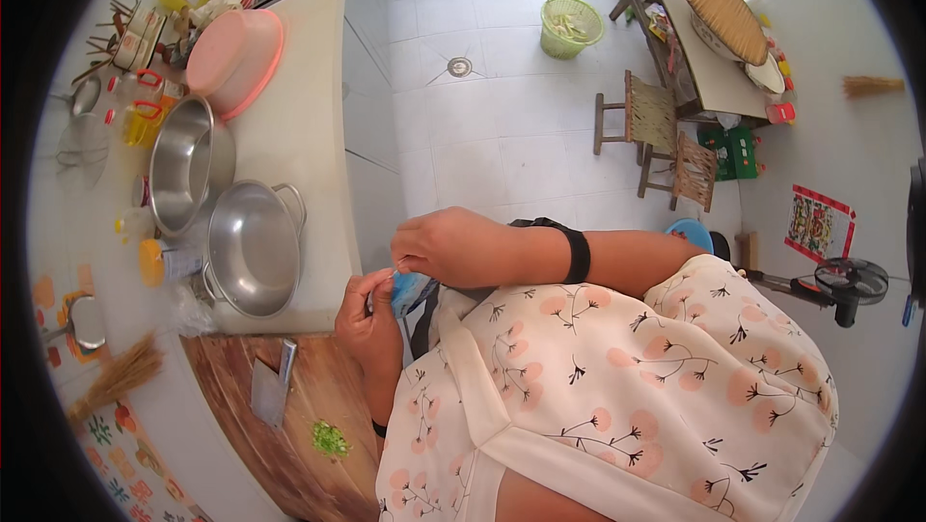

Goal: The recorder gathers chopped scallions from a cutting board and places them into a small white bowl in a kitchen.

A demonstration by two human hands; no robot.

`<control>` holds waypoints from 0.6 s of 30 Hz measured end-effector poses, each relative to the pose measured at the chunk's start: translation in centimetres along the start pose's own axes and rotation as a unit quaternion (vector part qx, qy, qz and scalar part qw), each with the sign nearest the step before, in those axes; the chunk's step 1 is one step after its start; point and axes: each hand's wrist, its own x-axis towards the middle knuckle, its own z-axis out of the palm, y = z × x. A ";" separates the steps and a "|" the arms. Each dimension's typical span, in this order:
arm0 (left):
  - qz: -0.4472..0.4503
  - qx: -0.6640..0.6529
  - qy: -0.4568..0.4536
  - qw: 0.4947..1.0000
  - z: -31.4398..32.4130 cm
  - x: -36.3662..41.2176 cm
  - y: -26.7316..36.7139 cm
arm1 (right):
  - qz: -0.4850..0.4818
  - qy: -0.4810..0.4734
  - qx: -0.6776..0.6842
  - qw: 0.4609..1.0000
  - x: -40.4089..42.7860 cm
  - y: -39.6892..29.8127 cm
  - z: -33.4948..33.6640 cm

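Observation:
A blue-and-white plastic packet [411, 292] is held between my two hands at the counter's edge. My left hand [367, 308] grips its top edge from the left. At the same edge, the fingers of my right hand [452, 245] pinch a corner; the lower part of the packet is partly hidden by my forearm and clothing. Near my left forearm lies a wooden cutting board [325, 377] bearing a cleaver [270, 388] and a small pile of chopped greens [330, 439].
A two-handled metal pot [253, 250], a steel basin [181, 167] and a pink plastic basin [235, 59] line the counter. Across the tiled floor stand a green basket [571, 28], a woven stool [650, 113] and a table [676, 30]. Oil bottles stand by the wall.

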 end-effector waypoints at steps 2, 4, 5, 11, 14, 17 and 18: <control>-0.015 -0.019 0.035 0.999 0.1 1.4 1.1 | 0.016 0.028 0.010 0.999 0.5 -0.4 -0.4; -0.002 -0.036 0.029 0.999 0.6 3.1 1.5 | 0.031 0.053 0.011 0.998 1.0 -0.2 -1.1; 0.004 -0.047 0.033 0.998 1.0 3.9 1.6 | 0.032 0.068 0.014 0.997 1.1 -0.1 -1.4; 0.038 -0.049 0.000 0.998 3.4 6.7 0.7 | 0.053 0.087 -0.054 0.993 1.5 1.7 -2.5; 0.036 -0.045 0.000 0.998 4.7 8.0 1.1 | 0.051 0.081 -0.073 0.993 1.4 2.9 -4.0; -0.035 -0.092 0.009 0.995 6.8 10.0 4.1 | 0.023 0.114 -0.069 0.991 1.1 4.2 -6.4; -0.031 -0.088 0.006 0.996 7.5 10.7 4.4 | 0.007 0.146 -0.070 0.987 0.8 4.6 -7.5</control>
